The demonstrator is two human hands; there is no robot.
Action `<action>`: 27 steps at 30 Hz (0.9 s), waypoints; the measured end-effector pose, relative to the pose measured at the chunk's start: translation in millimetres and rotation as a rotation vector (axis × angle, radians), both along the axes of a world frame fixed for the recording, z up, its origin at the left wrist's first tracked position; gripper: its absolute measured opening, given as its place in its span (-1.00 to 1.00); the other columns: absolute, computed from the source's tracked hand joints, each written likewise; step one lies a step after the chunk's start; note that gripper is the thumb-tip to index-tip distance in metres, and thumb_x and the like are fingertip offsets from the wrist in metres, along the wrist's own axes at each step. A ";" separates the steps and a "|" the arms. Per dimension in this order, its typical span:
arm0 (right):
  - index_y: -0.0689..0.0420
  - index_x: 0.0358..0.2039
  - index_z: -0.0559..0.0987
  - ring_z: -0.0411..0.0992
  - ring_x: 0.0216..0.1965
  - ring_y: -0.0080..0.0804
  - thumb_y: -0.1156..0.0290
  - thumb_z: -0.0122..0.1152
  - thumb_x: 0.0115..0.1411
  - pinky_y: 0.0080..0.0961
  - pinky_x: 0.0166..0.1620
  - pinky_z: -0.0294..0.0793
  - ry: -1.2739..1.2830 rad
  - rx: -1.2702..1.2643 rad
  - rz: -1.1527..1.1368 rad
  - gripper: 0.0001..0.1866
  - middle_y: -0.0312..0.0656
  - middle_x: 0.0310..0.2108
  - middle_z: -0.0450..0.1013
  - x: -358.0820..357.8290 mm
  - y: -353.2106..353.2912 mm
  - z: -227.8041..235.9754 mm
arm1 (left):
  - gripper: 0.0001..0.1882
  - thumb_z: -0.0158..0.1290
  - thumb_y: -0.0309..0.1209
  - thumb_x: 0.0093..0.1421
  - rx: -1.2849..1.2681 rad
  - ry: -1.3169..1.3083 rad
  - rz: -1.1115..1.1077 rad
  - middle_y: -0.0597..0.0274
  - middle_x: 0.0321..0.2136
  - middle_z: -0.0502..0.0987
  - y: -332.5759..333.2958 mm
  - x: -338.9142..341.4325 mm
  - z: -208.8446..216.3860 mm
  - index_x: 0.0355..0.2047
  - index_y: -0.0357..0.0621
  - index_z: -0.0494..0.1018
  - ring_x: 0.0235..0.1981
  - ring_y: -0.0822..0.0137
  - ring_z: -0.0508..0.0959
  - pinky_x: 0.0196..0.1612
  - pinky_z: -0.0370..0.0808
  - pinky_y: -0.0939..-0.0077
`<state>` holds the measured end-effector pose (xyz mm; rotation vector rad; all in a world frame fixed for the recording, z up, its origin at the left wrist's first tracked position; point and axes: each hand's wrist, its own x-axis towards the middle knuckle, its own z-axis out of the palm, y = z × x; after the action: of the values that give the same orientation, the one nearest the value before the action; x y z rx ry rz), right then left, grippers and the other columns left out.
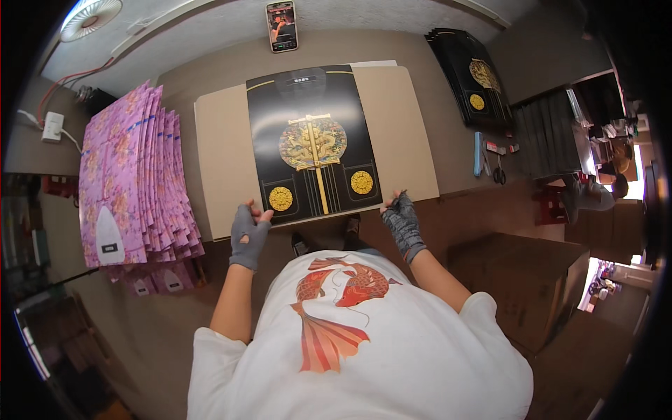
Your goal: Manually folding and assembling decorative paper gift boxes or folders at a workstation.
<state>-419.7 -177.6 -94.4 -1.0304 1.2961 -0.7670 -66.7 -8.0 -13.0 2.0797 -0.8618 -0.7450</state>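
A black printed paper sheet (301, 98) with a gold dragon emblem and two gold medallions lies on a larger tan board (217, 140) in front of me. My left hand (250, 234), in a grey fingerless glove, is at the sheet's near left corner, thumb and fingers apart, holding nothing that I can see. By the near right corner is my right hand (401, 222), in a dark mottled fingerless glove. Its fingers are curled in, and a small dark tip shows at them; what it belongs to is too small to make out.
Pink floral folded sheets (115, 168) are stacked at the left. More black printed sheets (462, 77) lie at the far right, near scissors (498, 172) and a blue tool (478, 154). A phone (281, 26) leans at the back. A cardboard box (518, 280) stands right of me.
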 end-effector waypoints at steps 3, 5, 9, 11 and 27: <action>0.21 0.25 0.22 0.48 -0.42 -0.49 0.58 0.24 0.13 -0.58 -0.39 0.54 0.072 0.270 0.115 -0.33 -0.22 -0.33 0.48 36.1 2.5 86.3 | -0.51 0.21 -0.21 0.16 0.042 0.215 0.040 0.18 -0.44 0.52 4.9 5.0 6.8 -0.08 -0.37 0.41 -0.49 0.42 0.48 -0.37 0.45 0.51; 0.19 0.18 0.26 0.44 -0.51 -0.54 0.55 0.27 0.13 -0.60 -0.49 0.48 0.110 0.316 0.098 -0.39 -0.26 -0.39 0.46 44.6 -3.5 100.4 | -0.57 0.21 -0.22 0.15 0.092 0.308 0.016 0.19 -0.49 0.51 -0.9 5.7 8.8 -0.15 -0.33 0.42 -0.51 0.44 0.47 -0.40 0.43 0.53; 0.10 -0.05 0.33 0.38 -0.62 -0.60 0.46 0.35 0.12 -0.60 -0.60 0.39 0.017 0.407 0.065 -0.55 -0.30 -0.43 0.44 32.5 -16.1 97.1 | -0.67 0.19 -0.22 0.14 0.280 0.386 -0.101 0.27 -0.57 0.48 -7.4 10.4 23.2 -0.27 -0.23 0.46 -0.55 0.46 0.45 -0.45 0.38 0.52; 0.01 -0.13 0.33 0.37 -0.61 -0.60 0.41 0.40 0.11 -0.59 -0.59 0.40 -0.059 0.400 0.082 -0.58 -0.31 -0.42 0.44 20.7 -16.6 88.6 | -0.65 0.15 -0.22 0.16 0.260 0.466 -0.107 0.22 -0.47 0.53 -7.8 4.2 25.7 -0.18 -0.23 0.43 -0.51 0.43 0.52 -0.47 0.44 0.53; -0.01 -0.04 0.35 0.48 -0.66 -0.43 0.33 0.16 0.32 -0.52 -0.72 0.46 -0.311 0.235 -0.103 -0.74 -0.30 -0.45 0.41 -37.7 -89.8 96.7 | -0.53 0.12 -0.36 0.25 0.119 0.855 -0.280 0.12 -0.22 0.56 -121.8 -165.7 42.3 0.10 -0.30 0.30 -0.38 0.44 0.59 -0.36 0.51 0.60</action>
<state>-457.4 -267.4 2.3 -0.6322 1.1433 -0.7963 -232.4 -129.8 29.3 1.4897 -0.6120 -1.6961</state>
